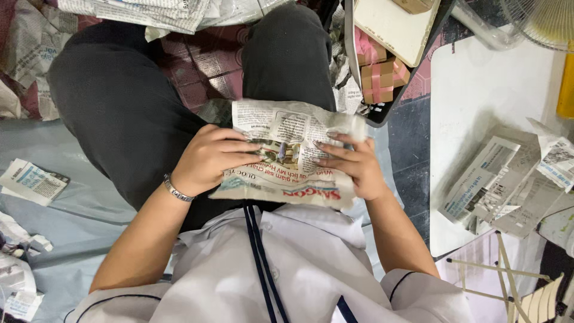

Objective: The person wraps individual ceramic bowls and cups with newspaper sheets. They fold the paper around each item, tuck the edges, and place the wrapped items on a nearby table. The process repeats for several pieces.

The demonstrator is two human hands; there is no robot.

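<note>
My left hand (206, 158) lies curled, knuckles up, on the left part of a folded newspaper bundle (287, 155), fingers pressing its middle. My right hand (353, 164) grips the bundle's right edge, fingers spread flat over the print, thumb hidden beneath. The bundle rests on my lap, against my dark trousers (131, 101), dead centre of my view. A metal bracelet (177, 191) circles my left wrist. At six o'clock hangs my white shirt (287, 269). At one o'clock sits a stack of small tan boxes (382, 78). At three o'clock folded newspaper packets (502, 185) lie on a white table (478, 84). At nine o'clock loose newspaper scraps (33, 182) lie on the floor.
</note>
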